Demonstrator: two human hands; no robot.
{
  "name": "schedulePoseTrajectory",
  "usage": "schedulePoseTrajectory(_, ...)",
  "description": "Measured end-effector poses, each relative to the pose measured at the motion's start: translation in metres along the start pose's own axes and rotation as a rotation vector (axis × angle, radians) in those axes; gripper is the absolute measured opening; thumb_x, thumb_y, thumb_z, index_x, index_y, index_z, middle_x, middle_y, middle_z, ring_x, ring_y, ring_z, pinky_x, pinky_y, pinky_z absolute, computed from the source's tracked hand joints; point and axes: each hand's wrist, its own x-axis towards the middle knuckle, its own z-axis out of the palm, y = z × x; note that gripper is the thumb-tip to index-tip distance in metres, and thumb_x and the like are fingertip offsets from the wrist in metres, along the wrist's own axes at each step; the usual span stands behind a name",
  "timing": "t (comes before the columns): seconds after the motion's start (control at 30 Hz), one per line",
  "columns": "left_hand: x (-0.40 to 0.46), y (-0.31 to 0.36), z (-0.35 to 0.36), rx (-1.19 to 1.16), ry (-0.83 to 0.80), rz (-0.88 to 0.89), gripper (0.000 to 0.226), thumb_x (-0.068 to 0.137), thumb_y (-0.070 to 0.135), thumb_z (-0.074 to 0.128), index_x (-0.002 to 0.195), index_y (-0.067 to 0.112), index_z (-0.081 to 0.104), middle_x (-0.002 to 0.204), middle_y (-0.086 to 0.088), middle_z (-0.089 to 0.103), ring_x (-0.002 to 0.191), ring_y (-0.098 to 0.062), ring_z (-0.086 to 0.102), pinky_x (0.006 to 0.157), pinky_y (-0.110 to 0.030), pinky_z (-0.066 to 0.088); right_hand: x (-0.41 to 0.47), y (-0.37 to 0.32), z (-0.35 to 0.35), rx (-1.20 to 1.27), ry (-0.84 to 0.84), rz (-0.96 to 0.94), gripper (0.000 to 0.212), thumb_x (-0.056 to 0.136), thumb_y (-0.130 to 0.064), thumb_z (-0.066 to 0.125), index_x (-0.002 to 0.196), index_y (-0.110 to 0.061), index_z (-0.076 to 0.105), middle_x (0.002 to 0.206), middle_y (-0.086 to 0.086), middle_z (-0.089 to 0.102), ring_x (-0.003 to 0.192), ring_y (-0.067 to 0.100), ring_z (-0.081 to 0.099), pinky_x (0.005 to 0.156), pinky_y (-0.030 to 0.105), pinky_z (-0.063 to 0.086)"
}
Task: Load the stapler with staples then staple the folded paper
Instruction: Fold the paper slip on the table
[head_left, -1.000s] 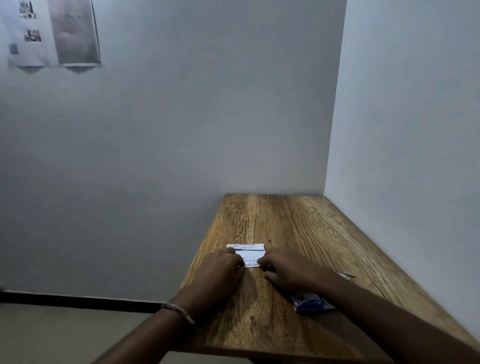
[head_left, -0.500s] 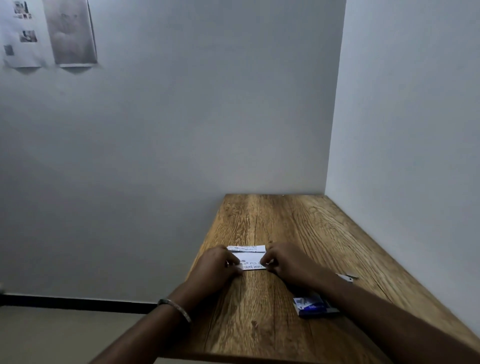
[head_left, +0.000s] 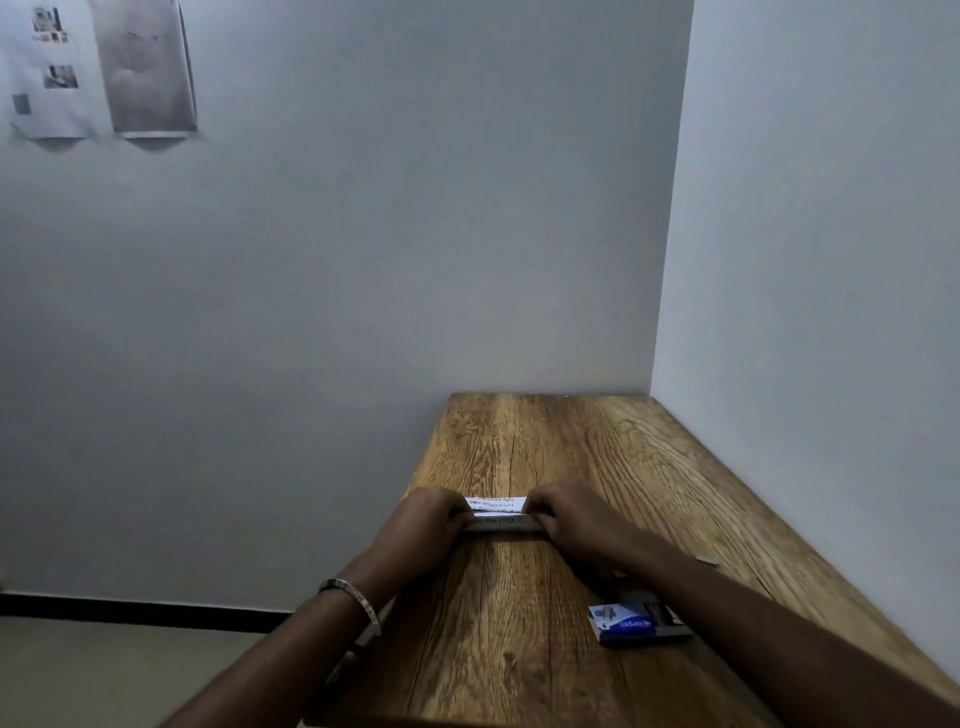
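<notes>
A small white printed paper, folded into a narrow strip, lies on the wooden table. My left hand pinches its left end and my right hand pinches its right end, with the near edge lifted and rolled over. A blue staple box lies open on the table under my right forearm. A small metal piece lies on the table beyond that forearm. I see no stapler; part of the table is hidden by my right arm.
White walls close the table at the back and on the right. The table's left edge drops to the floor. Two paper sheets hang on the wall at the upper left.
Both hands have shifted slightly forward and apart along the paper. The near edge of the paper has been folded up over itself, making the strip narrower.
</notes>
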Motion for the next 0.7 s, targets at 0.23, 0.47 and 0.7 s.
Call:
schedulePoseTrajectory(0.23,0.007,-0.002,0.003,-0.059,0.033,-0.053,0.017,0.096,0.028,0.059,0.100,0.018,0.072,0.097,0.004,0.071,0.075,-0.003,0.058,0.066,-0.016,0.046,0.010,0.005,0.004,0.014,0.015,0.050,0.018,0.096,-0.023,0.060,0.110,-0.018,0.069,0.107,-0.001,0.072,0.088,0.006,0.063,0.076,0.018,0.049)
schedulePoseTrajectory(0.47,0.010,-0.001,0.009,-0.050,0.069,-0.098,0.017,0.097,0.028,0.059,0.100,0.016,0.071,0.099,0.003,0.070,0.079,-0.005,0.059,0.066,-0.018,0.047,0.016,0.007,0.007,-0.004,0.034,0.055,0.020,0.094,-0.023,0.062,0.112,-0.017,0.070,0.108,0.000,0.072,0.090,0.009,0.065,0.082,0.027,0.054)
schedulePoseTrajectory(0.7,0.005,-0.002,0.014,0.039,0.108,-0.043,0.022,0.093,0.032,0.062,0.114,0.025,0.060,0.114,0.005,0.054,0.094,-0.011,0.053,0.074,-0.022,0.045,0.014,0.006,0.016,-0.122,0.110,-0.043,0.032,0.090,-0.027,0.068,0.122,-0.032,0.067,0.114,-0.011,0.060,0.093,0.005,0.054,0.077,0.023,0.047)
